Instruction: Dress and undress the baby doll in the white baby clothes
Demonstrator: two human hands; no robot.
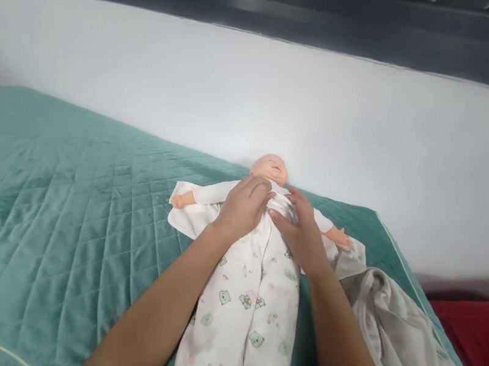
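Note:
A baby doll (270, 167) lies on its back, its head near the wall and its arms spread sideways. It has a white long-sleeved top (217, 192). White baby pants (247, 307) with small green bear prints cover its lower body, the legs stretching toward me. My left hand (245, 206) is at the doll's chest with curled fingers, closed on the bunched upper edge of the pants. Beside it, my right hand (299, 226) rests on the other side of the chest, thumb and fingers apart. The doll's feet are not visible.
A green quilted cover (85, 195) lies under the doll. White cloth (190, 219) spreads beneath its arms. A crumpled pale garment (406, 332) lies at the right. Behind stands a white wall (195, 82) below a dark window frame (299, 15). Something red (475, 337) is beyond the right edge.

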